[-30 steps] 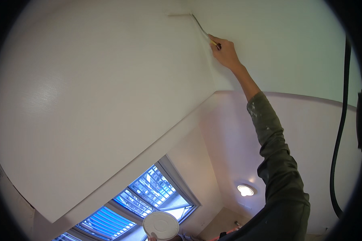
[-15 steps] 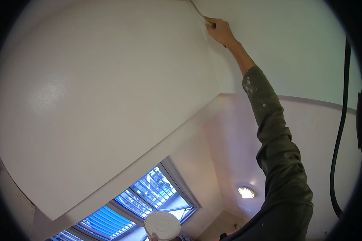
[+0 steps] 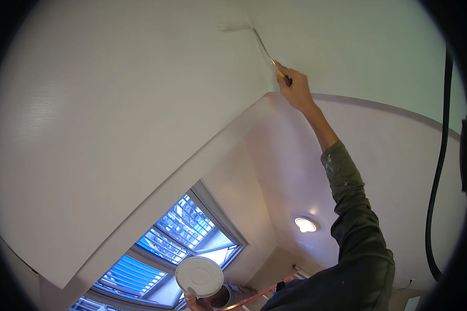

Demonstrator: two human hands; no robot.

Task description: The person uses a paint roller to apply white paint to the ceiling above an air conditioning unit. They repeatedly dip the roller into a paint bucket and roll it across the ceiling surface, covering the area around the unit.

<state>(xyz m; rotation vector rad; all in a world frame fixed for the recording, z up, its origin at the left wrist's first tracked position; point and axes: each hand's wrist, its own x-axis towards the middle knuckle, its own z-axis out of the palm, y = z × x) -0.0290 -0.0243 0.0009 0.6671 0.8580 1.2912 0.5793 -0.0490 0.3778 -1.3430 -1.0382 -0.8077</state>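
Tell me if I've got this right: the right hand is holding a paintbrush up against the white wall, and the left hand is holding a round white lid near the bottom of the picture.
Not quite. The head view shows the right hand holding a small paint roller, not a paintbrush, against the white wall. The left hand does hold the round white lid.

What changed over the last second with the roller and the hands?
The right hand kept its grip on the small paint roller. Over the second the roller ran up the white surface, almost out of view at the top edge, and is now back in view with its sleeve flat against the surface. The left hand stayed low, holding the round white lid. The window and ceiling lamp are unchanged.
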